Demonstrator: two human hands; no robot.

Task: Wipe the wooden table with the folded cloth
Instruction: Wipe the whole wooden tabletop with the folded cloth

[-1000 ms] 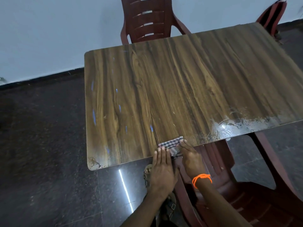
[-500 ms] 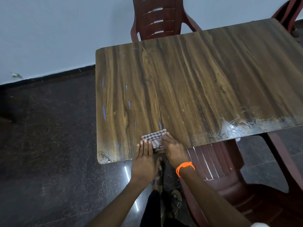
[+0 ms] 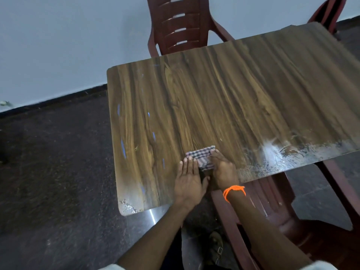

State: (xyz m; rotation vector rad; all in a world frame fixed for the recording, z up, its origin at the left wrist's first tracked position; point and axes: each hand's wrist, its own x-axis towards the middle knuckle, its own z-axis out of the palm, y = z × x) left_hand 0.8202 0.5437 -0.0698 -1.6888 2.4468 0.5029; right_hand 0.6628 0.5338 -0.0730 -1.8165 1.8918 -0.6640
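A small folded checked cloth [image 3: 201, 157] lies on the wooden table [image 3: 224, 106] near its front edge. My left hand [image 3: 188, 179] lies flat with straight fingers, its fingertips touching the cloth's left side. My right hand [image 3: 223, 169], with an orange thread at the wrist, rests flat against the cloth's right side and covers part of it. Pale wet or worn smears [image 3: 282, 154] show along the table's front right edge.
A dark red plastic chair [image 3: 181, 26] stands behind the table against the white wall. Another red chair [image 3: 276, 207] is under the table's front right, and a third [image 3: 327, 14] is at the far right corner. Dark stone floor lies to the left.
Both hands have slid the cloth from the table's front edge a little farther onto the tabletop. The view has shifted, with the table now more to the right.
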